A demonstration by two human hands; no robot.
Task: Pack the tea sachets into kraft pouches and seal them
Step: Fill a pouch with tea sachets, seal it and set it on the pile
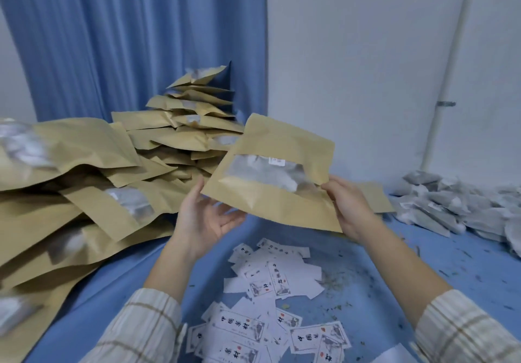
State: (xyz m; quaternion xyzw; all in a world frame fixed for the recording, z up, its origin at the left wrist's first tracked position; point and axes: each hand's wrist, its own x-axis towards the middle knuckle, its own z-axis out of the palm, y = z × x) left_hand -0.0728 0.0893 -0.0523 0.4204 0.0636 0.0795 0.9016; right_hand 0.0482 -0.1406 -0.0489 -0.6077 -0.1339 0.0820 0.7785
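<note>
Right hand (pixel 348 207) pinches the filled pouch's (pixel 277 171) edge above the blue table (pixel 394 264); left hand (pixel 210 216) supports it underneath, fingers relaxed. Packing looks done. Next: set it on the pouch pile (pixel 84 182), probably.

Fingers of the right hand (pixel 349 207) lie behind the held pouch (pixel 279 171), so its grip cannot be read. The pouch's frosted window shows only grey shapes and a small label too tiny to read. The pile of pouches (pixel 84 182) at the worktop's left edge is cut off and blurred. The sachets (pixel 456 207) at the right edge run out of view. Printed cards (pixel 270 329) at the near edge are partly cropped.
</note>
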